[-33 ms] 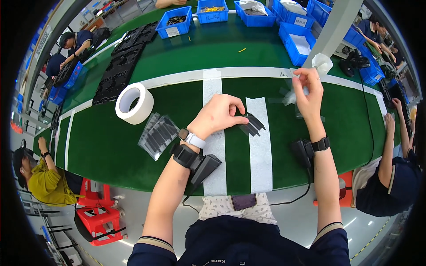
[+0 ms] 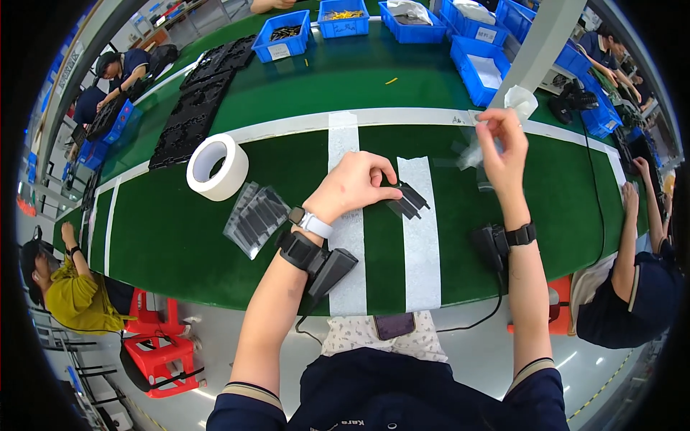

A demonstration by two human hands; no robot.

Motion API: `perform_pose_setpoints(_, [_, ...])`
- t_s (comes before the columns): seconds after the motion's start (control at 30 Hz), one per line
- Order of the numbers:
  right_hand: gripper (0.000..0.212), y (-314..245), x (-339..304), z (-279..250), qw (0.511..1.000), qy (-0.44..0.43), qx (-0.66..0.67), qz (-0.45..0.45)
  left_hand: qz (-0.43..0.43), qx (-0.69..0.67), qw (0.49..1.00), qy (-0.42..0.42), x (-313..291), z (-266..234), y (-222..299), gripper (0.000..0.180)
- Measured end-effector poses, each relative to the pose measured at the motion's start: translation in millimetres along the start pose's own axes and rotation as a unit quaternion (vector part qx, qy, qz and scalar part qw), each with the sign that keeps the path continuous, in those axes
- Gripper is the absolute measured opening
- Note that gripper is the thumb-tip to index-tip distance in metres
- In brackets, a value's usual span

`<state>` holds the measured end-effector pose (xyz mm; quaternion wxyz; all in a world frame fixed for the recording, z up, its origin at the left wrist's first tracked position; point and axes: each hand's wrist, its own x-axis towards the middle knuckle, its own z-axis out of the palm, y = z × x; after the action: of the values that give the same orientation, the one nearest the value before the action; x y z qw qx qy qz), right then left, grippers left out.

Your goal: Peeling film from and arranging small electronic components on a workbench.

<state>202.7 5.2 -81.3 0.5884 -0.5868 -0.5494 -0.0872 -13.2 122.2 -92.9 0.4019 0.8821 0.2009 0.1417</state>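
Flat black plastic part with parallel ribs (image 2: 410, 200), partly inside a clear film sleeve, lies on the white tape strip (image 2: 421, 244) of the green felt-topped table (image 2: 180, 244). Left hand (image 2: 352, 185) rests over its left end, fingertips curled down and pressing on it. Right hand (image 2: 503, 147) is raised above and to the right of the part, well apart from it, thumb and forefinger pinched on a small clear piece of film (image 2: 471, 154). Roll of white masking tape (image 2: 217, 167) and a stack of bagged black strips (image 2: 256, 218) lie to the left.
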Motion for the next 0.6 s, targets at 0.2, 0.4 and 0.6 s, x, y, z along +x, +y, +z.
perform_pose_setpoints(0.2, [0.008, -114, -33, -50, 0.961, -0.204, 0.185, -0.003, 0.017, -0.046, 0.999, 0.004, 3, 2, -16, 0.018])
perform_pose_setpoints(0.4, [0.006, -121, -140, -50, 0.734, -0.621, 0.224, 0.160, 0.017, -0.037, 0.999, -0.020, 11, 2, -18, 0.020])
perform_pose_setpoints(0.6, [0.029, -90, -222, -36, 0.766, -0.553, -0.014, 0.327, 0.005, -0.048, 0.998, -0.029, 11, 3, -18, 0.022])
